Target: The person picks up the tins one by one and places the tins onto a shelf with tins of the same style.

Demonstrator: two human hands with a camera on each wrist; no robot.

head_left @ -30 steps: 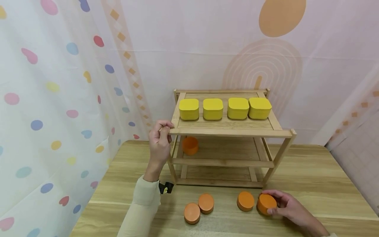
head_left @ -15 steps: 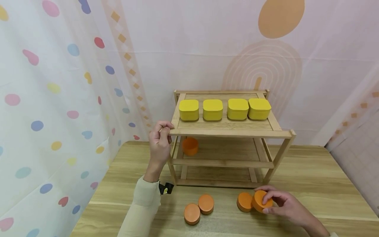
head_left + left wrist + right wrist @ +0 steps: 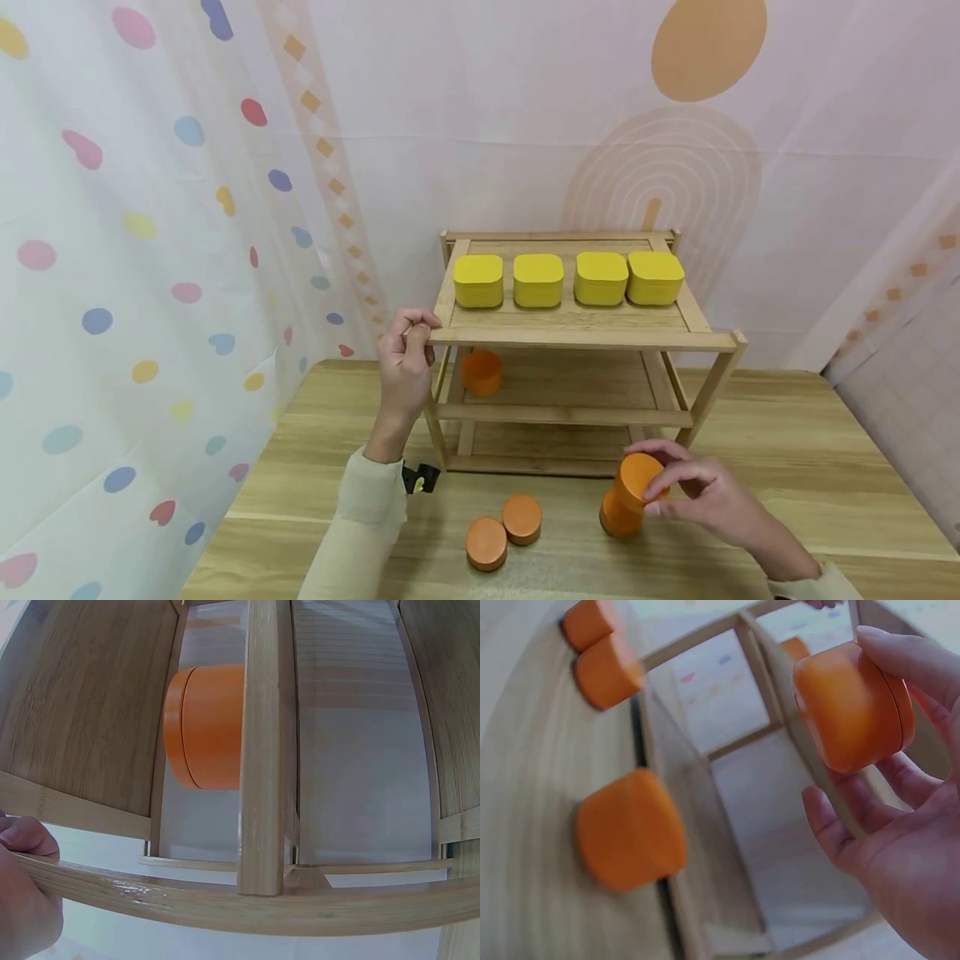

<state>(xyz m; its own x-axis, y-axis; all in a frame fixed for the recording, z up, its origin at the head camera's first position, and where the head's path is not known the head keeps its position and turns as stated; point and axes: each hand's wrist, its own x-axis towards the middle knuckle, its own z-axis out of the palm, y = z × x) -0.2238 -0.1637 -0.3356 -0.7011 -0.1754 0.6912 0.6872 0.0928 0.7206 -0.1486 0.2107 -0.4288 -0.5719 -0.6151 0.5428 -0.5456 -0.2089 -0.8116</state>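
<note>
My right hand (image 3: 708, 500) holds a small round orange tin (image 3: 639, 475) between thumb and fingers, raised off the table. In the right wrist view this lidded tin (image 3: 851, 709) is clear of the tabletop. A second orange tin (image 3: 618, 521) stands below it on the table, partly covered in the head view. With curled fingers my left hand (image 3: 405, 367) grips the front left corner of a three-tier bamboo rack (image 3: 585, 338). Another orange tin (image 3: 206, 727) sits on the rack's middle shelf, at its left end.
Several yellow square tins (image 3: 538, 280) stand in a row on the top shelf. Two more orange tins, a nearer one (image 3: 487, 543) and a farther one (image 3: 522, 518), sit close together on the wooden table (image 3: 810, 442). A patterned curtain (image 3: 172, 250) hangs behind and at the left.
My right hand has lifted the rightmost orange tin from the table and carried it up and left, over the neighbouring tin. My left hand has stayed on the rack's corner.
</note>
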